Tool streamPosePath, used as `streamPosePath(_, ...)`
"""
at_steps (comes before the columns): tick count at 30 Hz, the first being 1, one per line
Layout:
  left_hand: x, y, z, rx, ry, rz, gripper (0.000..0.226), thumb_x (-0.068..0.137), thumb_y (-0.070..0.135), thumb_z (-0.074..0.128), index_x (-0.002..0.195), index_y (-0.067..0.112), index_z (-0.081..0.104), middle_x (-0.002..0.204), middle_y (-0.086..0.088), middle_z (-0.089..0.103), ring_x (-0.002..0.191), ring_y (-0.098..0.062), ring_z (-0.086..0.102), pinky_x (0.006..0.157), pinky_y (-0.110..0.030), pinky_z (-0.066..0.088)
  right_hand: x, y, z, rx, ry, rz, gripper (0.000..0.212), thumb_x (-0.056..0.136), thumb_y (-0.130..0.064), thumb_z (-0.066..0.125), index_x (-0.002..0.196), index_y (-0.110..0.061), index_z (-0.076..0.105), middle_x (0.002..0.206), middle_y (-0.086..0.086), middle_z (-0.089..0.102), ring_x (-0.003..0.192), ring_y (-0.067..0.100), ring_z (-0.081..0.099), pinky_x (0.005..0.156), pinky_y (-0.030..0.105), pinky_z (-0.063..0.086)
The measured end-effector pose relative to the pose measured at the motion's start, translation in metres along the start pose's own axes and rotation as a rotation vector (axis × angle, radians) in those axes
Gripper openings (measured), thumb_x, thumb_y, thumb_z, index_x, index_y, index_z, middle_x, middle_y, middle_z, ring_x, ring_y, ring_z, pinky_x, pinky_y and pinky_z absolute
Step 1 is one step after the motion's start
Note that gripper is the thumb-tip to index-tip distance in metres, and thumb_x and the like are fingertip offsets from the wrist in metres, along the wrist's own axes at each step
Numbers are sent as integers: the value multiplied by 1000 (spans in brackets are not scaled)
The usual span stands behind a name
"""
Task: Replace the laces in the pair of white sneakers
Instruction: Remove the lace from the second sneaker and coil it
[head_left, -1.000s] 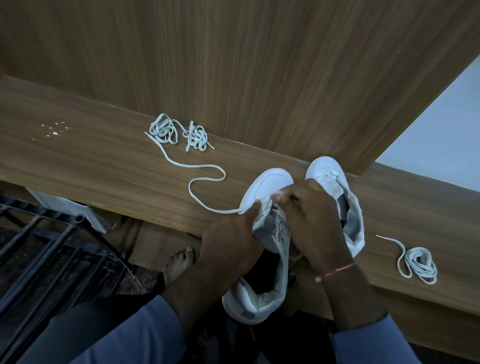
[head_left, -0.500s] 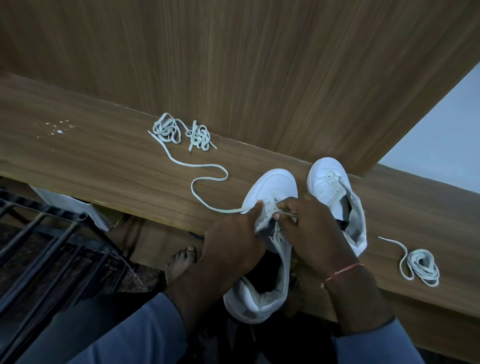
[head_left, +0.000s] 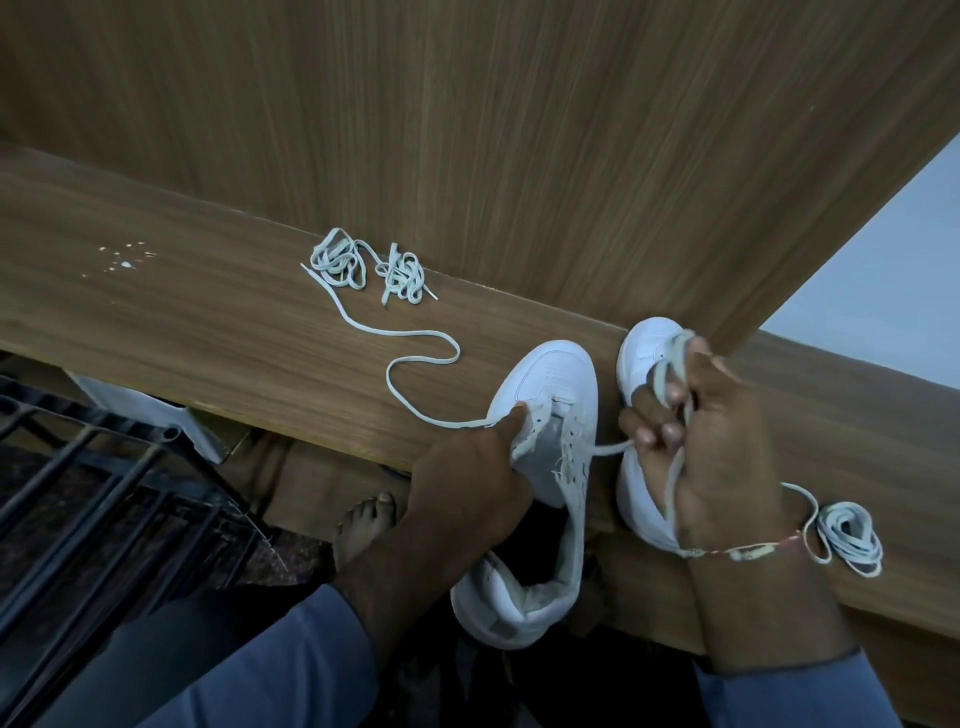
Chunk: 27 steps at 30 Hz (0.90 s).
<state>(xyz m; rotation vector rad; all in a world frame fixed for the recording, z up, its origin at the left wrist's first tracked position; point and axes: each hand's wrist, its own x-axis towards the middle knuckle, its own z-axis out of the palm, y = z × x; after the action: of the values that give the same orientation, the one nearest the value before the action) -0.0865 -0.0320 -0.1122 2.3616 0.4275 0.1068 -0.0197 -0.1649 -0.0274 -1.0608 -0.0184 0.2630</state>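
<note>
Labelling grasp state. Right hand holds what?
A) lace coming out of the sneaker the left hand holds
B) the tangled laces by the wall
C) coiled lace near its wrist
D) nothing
A: the right hand curls round a lace stretched from the eyelets of that sneaker.

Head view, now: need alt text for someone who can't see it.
The left hand grips a white sneaker, toe on a wooden ledge, while the right hand holds a lace drawn from its eyelets. The other sneaker stands beside it. Tangled laces lie further left, a coiled lace at right.
</note>
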Motion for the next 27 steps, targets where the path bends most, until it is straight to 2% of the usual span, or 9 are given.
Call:
streamPosePath(2,0,-1,-3,-15,-19,-6,71,74,29,44,144,38,37,122,-4,63,113,-27,58,95,-38,47,1,9,-5,-169,113,36,32,103,-25,44,72,-20,47,53,-5,36,36,7,26,40,23,30)
streamPosePath(5,-5,-6,-11,8,-8,-2,83,61,32,33,144,35,39,124,-5,63,116,-26,57,95,-37,47,0,13,-6,-181,123,61,28,98,-31,56,72,-20,51,53,-4,36,38,8,30,40,24,35)
streamPosePath(8,-11,-16,-17,-22,39,-16,80,61,33,33,140,33,45,125,-3,63,118,-24,57,96,-38,47,2,14,-11,-314,78,-9,11,90,-15,67,86,-14,57,61,-4,49,47,8,42,50,26,46)
streamPosePath(12,-4,-22,-21,-78,135,-49,55,68,29,42,119,18,59,98,-9,69,98,-33,63,77,-35,49,0,24,-23,-647,25,8,27,88,4,62,104,-18,64,93,-2,70,82,12,68,77,31,54)
streamPosePath(16,4,-15,-22,-131,172,-106,59,81,18,53,139,19,41,103,-8,67,101,-33,61,75,-29,40,-10,29,-33,-1092,-65,-51,33,96,-4,53,115,-27,67,107,-12,71,102,8,66,89,27,54)
streamPosePath(19,4,-11,-25,-128,174,-79,62,80,32,61,137,21,40,99,-4,67,101,-28,62,76,-31,45,-12,34,-44,-1339,-127,-131,35,97,-7,49,124,-25,62,113,-9,69,104,9,65,91,26,52)
streamPosePath(23,-6,2,-30,-144,323,194,61,75,41,59,130,15,50,105,6,56,99,-10,52,85,-24,40,-17,30,-41,-824,-63,63,17,100,-21,53,101,-24,69,96,8,74,81,24,73,76,45,61)
streamPosePath(25,-12,10,-25,-168,334,337,56,78,33,59,129,12,55,108,6,58,102,-9,50,91,-20,37,-21,22,-34,-573,-63,148,22,102,-28,49,103,-20,69,95,10,75,84,25,74,73,37,59)
streamPosePath(27,-14,11,-13,-137,244,416,54,81,37,54,130,15,56,115,1,62,108,-14,53,96,-32,43,-23,16,-31,-501,-103,146,28,104,-33,43,108,-20,68,96,8,75,84,22,74,68,27,54)
